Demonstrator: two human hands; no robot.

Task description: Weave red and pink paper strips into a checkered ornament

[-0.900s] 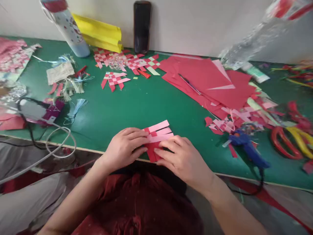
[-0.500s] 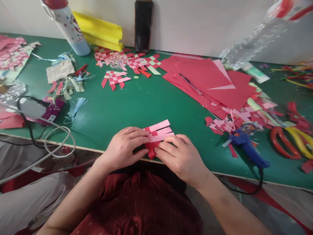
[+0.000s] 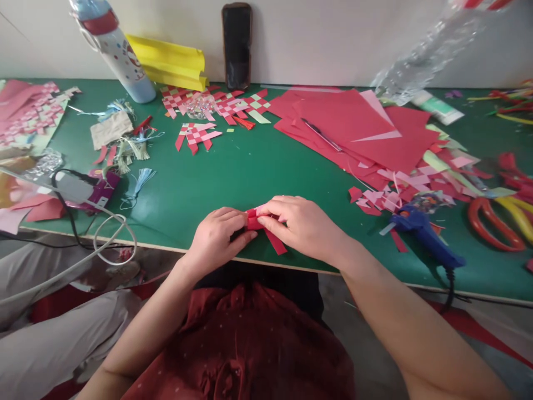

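Head view, hands [image 3: 219, 234] [image 3: 306, 226] near-closed, pinching red paper [image 3: 275, 243]

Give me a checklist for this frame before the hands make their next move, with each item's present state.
1. Left hand on the red paper piece: ok, at its left end.
2. Right hand on the same piece: ok, fingertips over its upper part.
3. Either hand free: not ok, both are occupied.
4. Folds beneath the fingers aligned: cannot tell, mostly covered.
5. Blue glue gun clear of both hands: ok, it lies apart at the right.
6. Glue gun cool: cannot tell.
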